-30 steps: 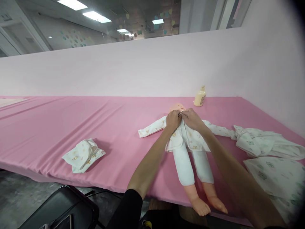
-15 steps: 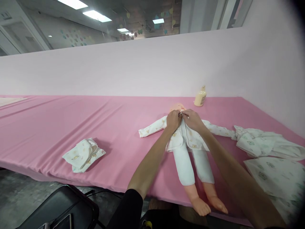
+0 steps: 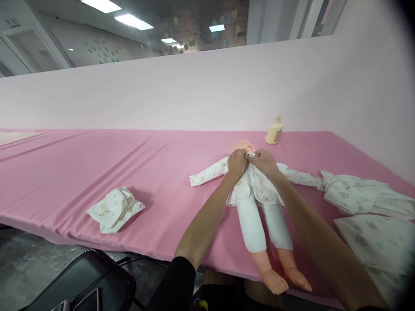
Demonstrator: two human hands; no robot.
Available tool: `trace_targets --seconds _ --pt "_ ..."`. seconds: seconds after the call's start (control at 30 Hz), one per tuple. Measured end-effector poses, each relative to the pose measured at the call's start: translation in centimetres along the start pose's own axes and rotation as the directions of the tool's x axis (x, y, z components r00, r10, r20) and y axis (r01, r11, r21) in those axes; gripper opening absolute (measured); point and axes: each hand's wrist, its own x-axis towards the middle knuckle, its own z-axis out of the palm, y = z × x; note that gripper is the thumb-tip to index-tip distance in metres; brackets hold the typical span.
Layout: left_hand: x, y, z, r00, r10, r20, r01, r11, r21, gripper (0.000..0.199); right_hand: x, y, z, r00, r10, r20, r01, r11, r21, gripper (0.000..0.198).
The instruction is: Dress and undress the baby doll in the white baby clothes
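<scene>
Both the left hand [image 3: 237,163] and right hand [image 3: 264,163] pinch the white jacket [image 3: 265,190] near its neckline, on the doll [image 3: 251,229] beneath them, 1 bottle [image 3: 274,132] standing beyond the right hand.

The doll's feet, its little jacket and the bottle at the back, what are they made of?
The doll's feet: probably smooth plastic or vinyl, faintly shiny, with moulded-looking toes.

The jacket: looks like soft, matte printed cloth, perhaps cotton, because it drapes loosely over the body.

The bottle: likely smooth plastic with a slight gloss, judging by its pump-style top, though glass is possible.
</scene>
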Motion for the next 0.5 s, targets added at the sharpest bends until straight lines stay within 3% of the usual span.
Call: trace_targets --seconds 0.1,0.23,0.33,0.4,0.5 --pt "0.0 -0.1 0.0 0.999 -0.031 -0.017 0.031 1.000 0.002 0.021 0.4 -0.1 0.3 1.000 -0.010 0.011 0.011 0.997 -0.075 0.027" --pt "0.1 -0.3 0.2 0.998 -0.043 -0.037 0.044 0.999 0.016 0.024 1.1 0.3 1.4 0.993 -0.066 -0.103 0.035 0.959 -0.280 0.023" --pt "0.1 -0.3 0.3 0.999 -0.028 -0.040 0.029 0.999 0.029 0.021 1.5 0.7 1.7 0.980 -0.126 -0.154 0.071 0.944 -0.324 0.016" --pt "0.1 -0.3 0.4 0.999 -0.024 -0.035 0.025 0.999 0.033 0.020 1.7 1.0 1.3 0.982 -0.105 -0.157 0.061 0.963 -0.263 0.019" --pt "0.1 -0.2 0.3 0.999 -0.014 -0.034 0.015 1.000 0.010 0.020 2.0 1.7 0.2 0.997 0.044 -0.069 -0.040 0.997 0.069 0.030"
